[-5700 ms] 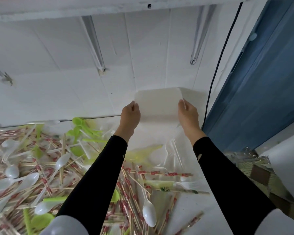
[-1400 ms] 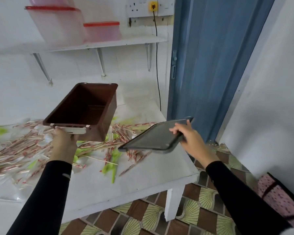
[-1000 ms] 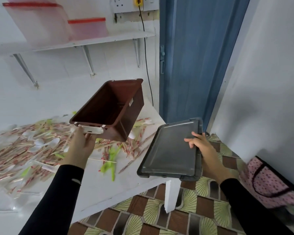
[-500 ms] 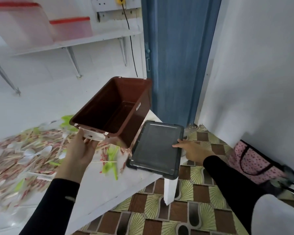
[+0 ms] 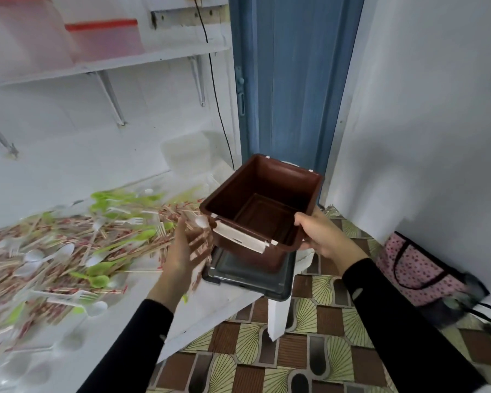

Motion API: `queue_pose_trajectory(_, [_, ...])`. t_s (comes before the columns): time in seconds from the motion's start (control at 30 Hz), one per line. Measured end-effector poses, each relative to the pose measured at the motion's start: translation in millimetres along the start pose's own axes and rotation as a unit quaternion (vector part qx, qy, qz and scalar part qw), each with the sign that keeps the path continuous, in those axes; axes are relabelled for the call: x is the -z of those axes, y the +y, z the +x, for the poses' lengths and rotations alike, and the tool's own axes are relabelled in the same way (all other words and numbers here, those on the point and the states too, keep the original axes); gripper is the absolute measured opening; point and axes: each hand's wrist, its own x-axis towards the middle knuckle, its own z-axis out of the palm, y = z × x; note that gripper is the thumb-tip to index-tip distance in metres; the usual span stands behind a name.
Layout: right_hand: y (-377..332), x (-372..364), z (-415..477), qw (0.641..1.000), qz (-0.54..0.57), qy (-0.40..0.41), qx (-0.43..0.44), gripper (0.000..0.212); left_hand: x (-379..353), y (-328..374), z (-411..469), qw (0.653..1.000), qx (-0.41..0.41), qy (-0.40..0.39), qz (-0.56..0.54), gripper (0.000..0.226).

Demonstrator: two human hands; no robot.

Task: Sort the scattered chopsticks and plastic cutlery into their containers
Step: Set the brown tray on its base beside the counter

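The brown container (image 5: 262, 211) was held at the right-hand corner of the table (image 5: 210, 307), above a dark lid (image 5: 250, 279). Whether its base touched the lid could not be told. Its mouth was turned upward and tipped slightly toward the person. Its long axis ran away toward the blue door (image 5: 289, 80), with the white latch (image 5: 240, 236) at the nearest end. The right hand (image 5: 320, 235) was clamped on the near right rim. The left hand (image 5: 186, 251), blurred, was seen just beside the latch end, its fingers (image 5: 201, 245) straight and spread, with nothing held. The scattered chopsticks and plastic cutlery (image 5: 68, 251) lay on the table to the left of the container, so the left hand was judged the nearer for a first pick.
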Motion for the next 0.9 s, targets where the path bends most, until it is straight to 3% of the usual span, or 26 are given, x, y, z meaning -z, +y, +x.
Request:
queue_pose_trajectory(0.1, [2, 6, -2, 0.997, -0.068, -0.027, -0.009, 0.046, 24, -16, 33, 0.979, -0.044, 0.044, 0.194, 0.028])
queue_pose_trajectory(0.2, [4, -2, -6, 0.992, -0.126, -0.021, -0.004, 0.044, 38, -37, 52, 0.899, -0.160, 0.018, 0.407, 0.015])
queue_pose_trajectory(0.3, [9, -6, -1, 0.991, -0.137, 0.005, -0.006, 0.046, 41, -51, 70, 0.809, -0.271, -0.039, 0.520, 0.038])
queue_pose_trajectory(0.43, [9, -16, 4, 0.951, -0.259, 0.150, 0.073, 0.076, 26, -49, 90, 0.757, -0.262, -0.148, 0.580, 0.083])
queue_pose_trajectory(0.47, [7, -22, 2, 0.937, -0.276, 0.186, 0.109, 0.070, 25, -49, 93, 0.740, -0.253, -0.177, 0.597, 0.086])
queue_pose_trajectory(0.57, [-1, -55, -9, 0.910, -0.280, 0.217, 0.215, 0.044, 41, -58, 119, 0.615, -0.288, -0.235, 0.696, 0.079])
queue_pose_trajectory(0.63, [-7, -88, -16, 0.902, -0.274, 0.208, 0.262, 0.034, 56, -57, 134, 0.574, -0.276, -0.241, 0.732, 0.089])
queue_pose_trajectory(0.77, [-9, -161, -29, 0.891, -0.255, 0.192, 0.323, 0.026, 90, -50, 155, 0.547, -0.317, -0.243, 0.736, 0.084])
queue_pose_trajectory(0.9, [2, -232, -32, 0.887, -0.265, 0.106, 0.364, 0.030, 126, -37, 173, 0.567, -0.276, -0.255, 0.733, 0.087])
